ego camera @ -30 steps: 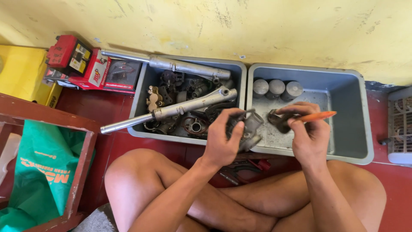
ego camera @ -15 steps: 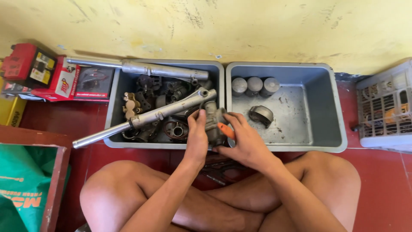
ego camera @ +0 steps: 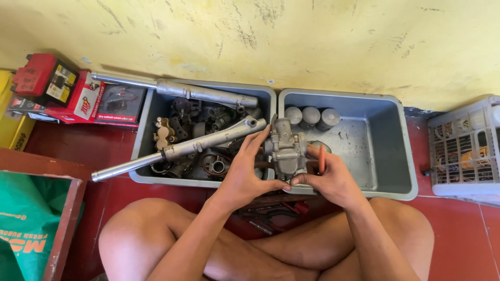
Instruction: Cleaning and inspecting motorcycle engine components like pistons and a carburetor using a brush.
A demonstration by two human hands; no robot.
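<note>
Two hands meet on one part: my left hand (ego camera: 244, 174) and my right hand (ego camera: 329, 179) both hold a grey metal carburetor (ego camera: 285, 151) above the seam where two grey plastic tubs stand side by side. My left fingers are closed around its left flank, with the thumb reaching under its base, where it nearly touches the right thumb. My right hand is closed on the lower right side of the part, and the same hand also pinches an orange-handled tool (ego camera: 321, 158) that stands upright just right of the carburetor; I cannot see its tip.

Left of the grip, the left tub (ego camera: 141, 151) is full of dark engine parts, with a long silver fork tube (ego camera: 179, 151) lying slantwise across it, its upper end close by my left fingertips. A second fork tube (ego camera: 198, 92) lies along the far rim. Right of the grip, the right tub (ego camera: 396, 156) is mostly bare, with three round metal cylinders (ego camera: 311, 117) lined up in its far left corner, just beyond the carburetor. Below the grip, between my crossed legs, some red-handled pliers (ego camera: 271, 216) lie on the red floor.
</note>
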